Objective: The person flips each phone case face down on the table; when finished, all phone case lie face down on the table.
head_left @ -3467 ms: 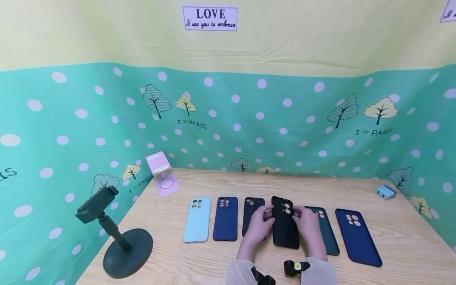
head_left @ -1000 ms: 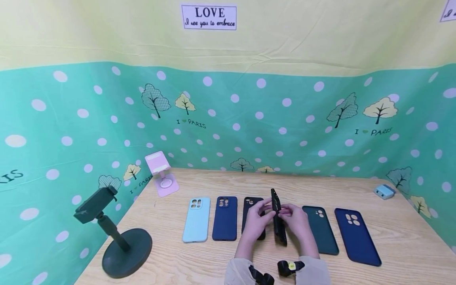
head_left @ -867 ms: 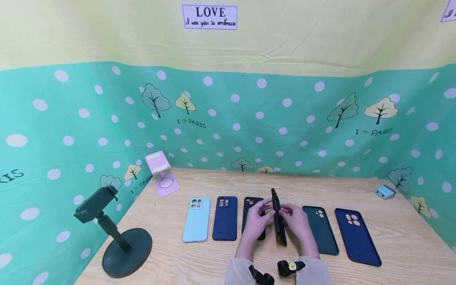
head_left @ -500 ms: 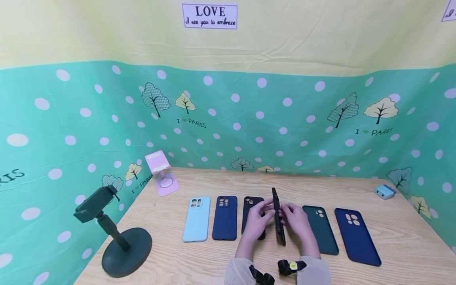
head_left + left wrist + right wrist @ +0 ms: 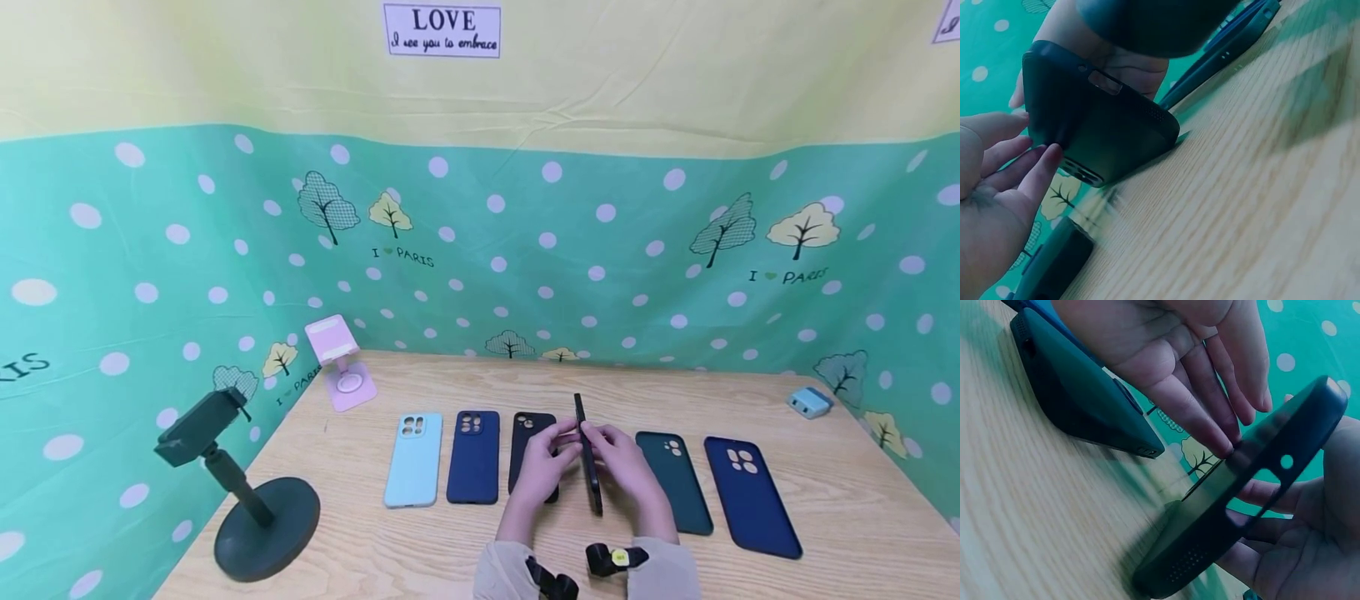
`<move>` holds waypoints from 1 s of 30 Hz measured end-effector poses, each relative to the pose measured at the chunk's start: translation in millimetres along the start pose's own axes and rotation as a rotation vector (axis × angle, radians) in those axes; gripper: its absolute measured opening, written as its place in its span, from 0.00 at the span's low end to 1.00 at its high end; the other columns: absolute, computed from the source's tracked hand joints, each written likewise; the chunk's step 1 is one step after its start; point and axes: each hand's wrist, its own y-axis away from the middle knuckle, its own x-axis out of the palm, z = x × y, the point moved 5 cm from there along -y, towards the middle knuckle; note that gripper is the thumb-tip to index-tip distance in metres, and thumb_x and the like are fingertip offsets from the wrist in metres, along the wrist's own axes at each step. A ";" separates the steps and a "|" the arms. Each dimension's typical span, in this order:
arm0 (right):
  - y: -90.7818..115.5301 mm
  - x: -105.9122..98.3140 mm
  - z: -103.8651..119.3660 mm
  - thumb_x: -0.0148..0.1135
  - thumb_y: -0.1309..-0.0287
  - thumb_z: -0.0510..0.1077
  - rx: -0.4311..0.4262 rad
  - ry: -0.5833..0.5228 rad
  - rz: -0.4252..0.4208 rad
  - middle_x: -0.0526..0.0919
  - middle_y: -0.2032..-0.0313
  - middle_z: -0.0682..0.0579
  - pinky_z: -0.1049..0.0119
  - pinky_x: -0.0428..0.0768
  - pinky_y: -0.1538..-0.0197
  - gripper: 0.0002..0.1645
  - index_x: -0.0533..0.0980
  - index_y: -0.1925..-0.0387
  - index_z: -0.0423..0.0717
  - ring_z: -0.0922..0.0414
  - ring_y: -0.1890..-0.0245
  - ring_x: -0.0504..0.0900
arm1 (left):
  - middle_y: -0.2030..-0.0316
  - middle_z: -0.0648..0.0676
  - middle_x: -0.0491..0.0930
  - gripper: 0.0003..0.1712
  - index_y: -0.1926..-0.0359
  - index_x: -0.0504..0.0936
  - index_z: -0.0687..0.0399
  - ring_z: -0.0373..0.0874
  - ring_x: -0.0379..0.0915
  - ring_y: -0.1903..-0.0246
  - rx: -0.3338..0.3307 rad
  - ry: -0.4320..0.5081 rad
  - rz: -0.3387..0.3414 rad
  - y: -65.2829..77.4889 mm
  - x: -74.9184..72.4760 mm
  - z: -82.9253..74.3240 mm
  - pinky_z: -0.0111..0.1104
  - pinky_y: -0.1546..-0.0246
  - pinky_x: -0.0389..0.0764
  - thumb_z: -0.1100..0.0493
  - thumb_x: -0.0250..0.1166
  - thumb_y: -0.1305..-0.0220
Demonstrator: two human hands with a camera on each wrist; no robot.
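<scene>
A black phone case [image 5: 589, 475] stands on its long edge between my two hands, camera cut-outs at its far end. My left hand [image 5: 540, 462] holds its back side, thumb and fingertips against the back and upper rim; the back [image 5: 1094, 125] shows in the left wrist view. My right hand [image 5: 626, 467] reaches in from the open side, its fairly straight fingers [image 5: 1200, 431] touching the hollow inside. Close by my left hand lies another black phone case [image 5: 525, 425], partly covered by it. A dark green phone case [image 5: 678, 492] lies right of my right hand.
Left of the hands lie a light blue phone case [image 5: 415, 475] and a navy one [image 5: 474, 467]; a blue one [image 5: 757, 508] lies far right. A black stand [image 5: 258, 533], a pink phone stand [image 5: 348, 383] and a light blue charger [image 5: 810, 403] stand around the wooden table [image 5: 420, 550].
The held black phone case has turned from lying back-up to standing on its edge. Both hands have come closer together. Over the last half second, my right fingers have shifted up toward its upper rim.
</scene>
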 end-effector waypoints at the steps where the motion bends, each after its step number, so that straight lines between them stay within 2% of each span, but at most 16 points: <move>1: 0.0 0.2 0.0 0.50 0.32 0.62 0.002 0.000 0.001 0.79 0.47 0.34 0.54 0.84 0.49 0.37 0.72 0.44 0.31 0.45 0.49 0.82 | 0.45 0.67 0.78 0.23 0.41 0.74 0.70 0.61 0.76 0.44 -0.004 0.001 0.001 0.3 0.3 0.0 0.25 0.51 0.80 0.70 0.61 0.37; 6: -0.3 0.0 0.8 0.51 0.32 0.61 -0.001 0.017 0.000 0.78 0.46 0.34 0.54 0.84 0.49 0.35 0.72 0.44 0.31 0.45 0.49 0.81 | 0.46 0.67 0.79 0.23 0.40 0.74 0.69 0.61 0.75 0.43 -0.024 0.007 0.010 0.7 1.6 1.0 0.20 0.54 0.78 0.68 0.62 0.37; 7: -0.3 -0.5 1.0 0.51 0.32 0.61 -0.001 0.027 -0.003 0.78 0.46 0.35 0.54 0.84 0.49 0.35 0.72 0.44 0.32 0.45 0.49 0.81 | 0.46 0.67 0.79 0.23 0.41 0.74 0.69 0.61 0.76 0.44 -0.023 0.001 0.011 0.5 1.7 1.7 0.22 0.53 0.79 0.69 0.62 0.37; 10: 0.2 -2.9 1.9 0.50 0.32 0.61 0.000 0.053 -0.010 0.78 0.47 0.34 0.53 0.84 0.50 0.36 0.72 0.43 0.32 0.44 0.49 0.81 | 0.45 0.67 0.79 0.23 0.41 0.75 0.70 0.62 0.75 0.44 -0.011 -0.022 0.016 -0.8 2.4 3.7 0.32 0.46 0.80 0.69 0.62 0.37; 12: 0.7 -4.8 2.2 0.50 0.31 0.60 0.003 0.055 -0.011 0.78 0.47 0.34 0.53 0.85 0.51 0.35 0.71 0.42 0.32 0.44 0.50 0.81 | 0.45 0.67 0.78 0.23 0.41 0.74 0.70 0.62 0.75 0.44 -0.003 -0.043 0.022 -1.6 3.0 5.1 0.42 0.42 0.78 0.69 0.62 0.37; 14: 0.9 -6.3 2.5 0.50 0.31 0.59 0.006 0.045 -0.010 0.78 0.48 0.34 0.53 0.85 0.53 0.34 0.71 0.43 0.31 0.46 0.52 0.82 | 0.44 0.67 0.78 0.23 0.41 0.74 0.71 0.61 0.75 0.43 0.003 -0.071 0.032 -1.7 3.7 5.4 0.47 0.39 0.75 0.68 0.62 0.37; 19: 1.4 -11.1 2.3 0.49 0.29 0.55 0.004 0.020 -0.013 0.79 0.51 0.34 0.55 0.86 0.56 0.31 0.71 0.43 0.31 0.51 0.56 0.83 | 0.41 0.68 0.75 0.27 0.39 0.71 0.74 0.59 0.75 0.43 -0.026 -0.142 0.054 -0.8 5.5 7.3 0.45 0.39 0.76 0.65 0.63 0.36; 24: 3.2 -18.2 2.5 0.50 0.29 0.54 -0.006 0.019 -0.035 0.79 0.51 0.34 0.56 0.86 0.58 0.30 0.70 0.41 0.32 0.52 0.56 0.82 | 0.39 0.71 0.72 0.30 0.37 0.68 0.76 0.60 0.73 0.41 -0.067 -0.172 0.074 1.1 7.3 9.7 0.44 0.40 0.76 0.64 0.63 0.36; 30: 4.5 -29.6 0.7 0.51 0.30 0.51 -0.032 0.092 -0.109 0.81 0.49 0.35 0.64 0.81 0.60 0.26 0.73 0.43 0.33 0.52 0.55 0.82 | 0.39 0.72 0.71 0.31 0.37 0.66 0.77 0.62 0.73 0.40 -0.081 -0.171 0.110 2.4 10.5 10.0 0.44 0.40 0.76 0.65 0.63 0.37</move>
